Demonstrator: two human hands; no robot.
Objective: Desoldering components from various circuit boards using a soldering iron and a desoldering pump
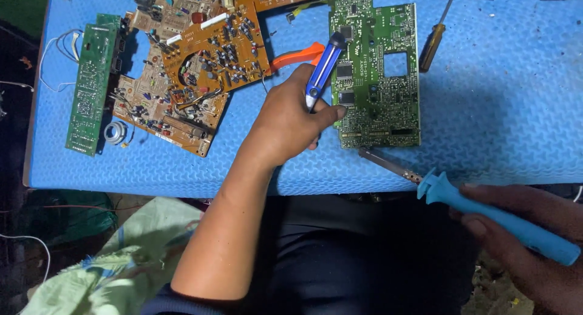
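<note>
Blue foam matting (498,108) covers our bench, and on it lies the green circuit board (379,78) we work over. Our left hand (290,117) is closed around a blue desoldering pump (323,69), its thumb touching the board's lower left edge. Our right hand (528,236) grips a blue-handled soldering iron (486,208), whose metal tip sits just below the board. Brown circuit boards (194,66) lie to the left, a screwdriver (434,38) to the right.

Two green circuit boards (376,78) (91,84), two brown circuit boards (212,54) (164,117), one soldering iron (486,212), one screwdriver (432,44), one blue pump tool (323,69).
</note>
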